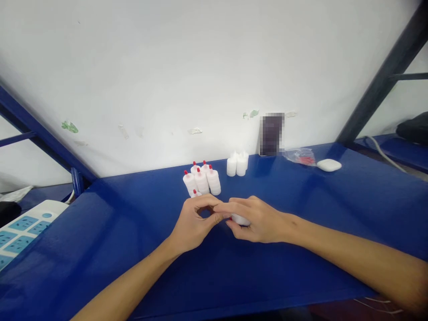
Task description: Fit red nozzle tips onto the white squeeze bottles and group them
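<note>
My right hand (256, 218) is wrapped round a small white squeeze bottle (240, 219), which lies tilted on its side with its nozzle end to the left. A bit of red cap (229, 219) shows at that end. My left hand (197, 220) has thumb and forefinger pinched together at the cap, which they mostly cover. Just behind my left hand stand several white bottles with red caps (201, 182), upright in a close group. Farther back, to the right, is a smaller cluster of white bottles (240, 165) with no red caps showing.
A blue tabletop (133, 227) meets a white wall. Against the wall leans a blurred dark phone-like rectangle (271, 134). Near it lie a clear bag with red pieces (302, 157) and a white rounded object (329, 165). A power strip (30, 225) is at left; blue metal posts flank both sides.
</note>
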`<state>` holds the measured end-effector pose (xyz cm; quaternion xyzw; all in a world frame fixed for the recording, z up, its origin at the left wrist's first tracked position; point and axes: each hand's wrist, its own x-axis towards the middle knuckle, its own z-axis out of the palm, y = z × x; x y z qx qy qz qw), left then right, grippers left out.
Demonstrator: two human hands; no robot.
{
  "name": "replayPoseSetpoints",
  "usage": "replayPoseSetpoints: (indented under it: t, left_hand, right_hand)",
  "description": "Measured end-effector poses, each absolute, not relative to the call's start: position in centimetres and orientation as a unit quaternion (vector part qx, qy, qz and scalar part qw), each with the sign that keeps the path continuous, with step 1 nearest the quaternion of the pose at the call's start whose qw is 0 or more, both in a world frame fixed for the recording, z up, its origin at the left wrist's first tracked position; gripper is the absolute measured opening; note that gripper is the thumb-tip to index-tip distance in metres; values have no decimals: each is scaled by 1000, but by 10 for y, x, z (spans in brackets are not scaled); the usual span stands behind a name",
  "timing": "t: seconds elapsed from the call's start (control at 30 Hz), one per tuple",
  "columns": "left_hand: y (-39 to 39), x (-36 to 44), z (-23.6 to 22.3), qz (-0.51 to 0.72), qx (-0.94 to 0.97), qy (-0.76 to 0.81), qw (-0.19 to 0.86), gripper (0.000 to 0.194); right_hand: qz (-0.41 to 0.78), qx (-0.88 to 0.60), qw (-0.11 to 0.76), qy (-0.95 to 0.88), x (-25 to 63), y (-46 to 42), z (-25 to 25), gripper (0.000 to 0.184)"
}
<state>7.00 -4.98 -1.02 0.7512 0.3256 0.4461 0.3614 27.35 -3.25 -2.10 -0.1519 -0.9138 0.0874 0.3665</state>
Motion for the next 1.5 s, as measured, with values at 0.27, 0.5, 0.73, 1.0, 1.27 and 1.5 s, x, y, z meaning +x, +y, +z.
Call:
replayPoseSetpoints:
  t: [0.27, 0.5, 0.73, 1.0, 1.27, 1.5]
  left_hand:
    - [-53, 77, -11, 412, 747, 332, 403, 22]
    - [-56, 80, -14, 435, 749, 330, 377, 17]
    - [-39, 54, -16, 515, 750, 369, 191, 25]
    - [-9, 17, -8, 499, 753, 428, 25, 15]
    - [-10, 15, -4, 502, 759, 410, -59, 11]
    - [-4, 8, -7, 409, 797, 437, -78, 19]
  right_hand:
    - [88, -168, 383, -904, 270, -41, -15, 20]
    - [73, -177, 387, -902, 268, -40, -12, 22]
    - [149, -265, 365, -880, 273, -33, -12, 59]
    - [13, -313, 422, -851, 288, -9, -14, 18]
    - [9, -322, 471, -821, 296, -6, -12, 16]
    - [45, -292, 469, -832, 295, -5, -15, 15]
